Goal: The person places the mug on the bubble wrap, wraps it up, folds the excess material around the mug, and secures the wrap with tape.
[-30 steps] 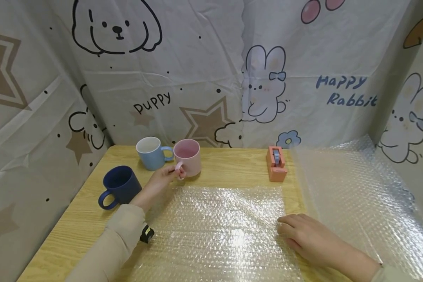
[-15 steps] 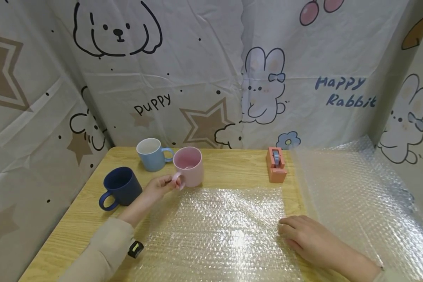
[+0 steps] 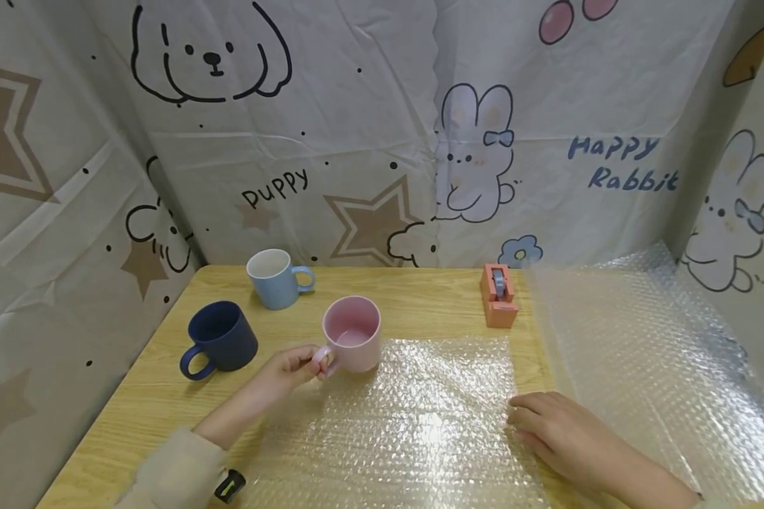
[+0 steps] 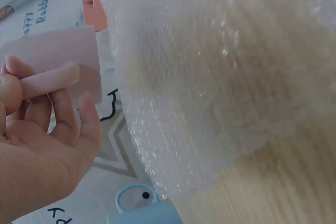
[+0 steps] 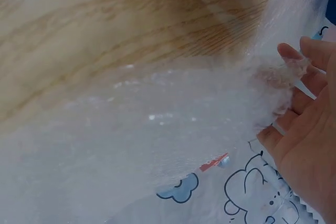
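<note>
My left hand (image 3: 280,375) pinches the handle of a pink mug (image 3: 359,353) between thumb and fingers. Upright, the mug is over the back left edge of a sheet of bubble wrap (image 3: 414,431); whether it touches the sheet I cannot tell. In the left wrist view, the thumb and fingers close on the mug's handle (image 4: 52,81). At the sheet's right edge rests my right hand (image 3: 563,438), its fingertips touching the wrap. The right wrist view has its fingers (image 5: 315,82) loosely bent beside the wrap's edge.
A light blue mug (image 3: 274,283) stands at the back left, with a dark blue mug (image 3: 226,343) in front of it. An orange tape dispenser (image 3: 500,300) is at the back right. More bubble wrap (image 3: 649,360) covers the table's right side. A patterned cloth (image 3: 369,106) hangs behind.
My left hand has brought the pink mug from beside the light blue mug toward me and slightly right, over the bubble wrap's back edge. The right hand has barely moved.
</note>
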Available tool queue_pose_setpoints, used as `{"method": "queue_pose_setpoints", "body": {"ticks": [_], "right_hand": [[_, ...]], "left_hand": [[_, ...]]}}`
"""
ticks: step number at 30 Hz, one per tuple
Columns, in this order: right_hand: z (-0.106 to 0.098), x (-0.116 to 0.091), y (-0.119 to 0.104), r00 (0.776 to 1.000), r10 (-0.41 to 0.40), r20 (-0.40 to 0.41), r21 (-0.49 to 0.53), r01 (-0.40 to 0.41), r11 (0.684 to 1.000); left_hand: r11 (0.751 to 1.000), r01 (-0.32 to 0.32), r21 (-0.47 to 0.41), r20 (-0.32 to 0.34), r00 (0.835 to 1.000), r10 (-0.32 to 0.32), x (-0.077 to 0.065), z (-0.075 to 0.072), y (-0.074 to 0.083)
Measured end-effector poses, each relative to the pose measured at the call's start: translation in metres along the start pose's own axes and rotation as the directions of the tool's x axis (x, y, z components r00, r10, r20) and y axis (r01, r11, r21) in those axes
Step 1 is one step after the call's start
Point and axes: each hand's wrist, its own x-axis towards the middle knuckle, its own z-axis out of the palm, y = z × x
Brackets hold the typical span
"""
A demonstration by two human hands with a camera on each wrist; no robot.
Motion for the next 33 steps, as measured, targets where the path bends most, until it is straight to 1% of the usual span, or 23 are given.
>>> {"method": "queue_pose_setpoints", "body": {"ticks": [2, 5, 9, 11, 12, 14, 16, 18, 19, 22, 28, 33], "right_hand": [[0.000, -0.001, -0.001, 1.000, 0.016, 0.002, 0.001, -0.016, 1.000], [0.000, -0.001, -0.001, 1.000, 0.024, 0.003, -0.008, -0.024, 1.000], [0.002, 0.001, -0.003, 0.999, 0.030, 0.011, -0.012, -0.030, 0.999], [0.002, 0.001, -0.003, 0.999, 0.031, 0.013, -0.010, -0.031, 0.999], [0.002, 0.002, -0.004, 0.999, 0.030, 0.012, -0.009, -0.030, 1.000], [0.003, 0.003, -0.005, 1.000, 0.026, 0.008, -0.007, -0.026, 1.000], [0.003, 0.003, -0.005, 1.000, 0.024, 0.007, -0.003, -0.024, 1.000], [0.004, 0.004, -0.006, 1.000, 0.024, 0.008, 0.000, -0.024, 1.000], [0.004, 0.004, -0.006, 1.000, 0.024, 0.010, 0.000, -0.024, 1.000], [0.005, 0.004, -0.006, 1.000, 0.022, 0.009, 0.001, -0.022, 1.000], [0.008, 0.004, -0.006, 1.000, 0.009, -0.006, 0.002, -0.009, 1.000], [0.008, 0.004, -0.006, 1.000, 0.002, -0.016, 0.000, -0.002, 1.000]], "left_hand": [[1.000, 0.002, -0.029, 0.028, 1.000, -0.001, -0.004, 0.003, -0.001], [0.999, 0.006, -0.049, 0.070, 0.998, -0.003, -0.010, 0.009, 0.000], [0.998, -0.004, -0.070, 0.131, 0.991, 0.014, -0.014, 0.016, -0.003], [0.996, -0.029, -0.089, 0.165, 0.985, 0.043, -0.014, 0.020, -0.006], [0.994, -0.057, -0.097, 0.189, 0.979, 0.074, -0.014, 0.021, -0.008], [0.992, -0.068, -0.102, 0.211, 0.973, 0.088, -0.015, 0.026, -0.009], [0.993, -0.058, -0.105, 0.226, 0.971, 0.081, -0.015, 0.032, -0.009], [0.995, -0.022, -0.095, 0.227, 0.973, 0.043, -0.015, 0.038, -0.007], [0.996, 0.009, -0.093, 0.224, 0.975, 0.012, -0.015, 0.042, -0.006], [0.995, 0.040, -0.092, 0.238, 0.971, -0.017, -0.015, 0.050, -0.003], [0.991, 0.040, -0.129, 0.292, 0.956, 0.000, -0.015, 0.059, -0.001], [0.991, 0.046, -0.126, 0.292, 0.956, -0.007, -0.012, 0.061, -0.005]]}}
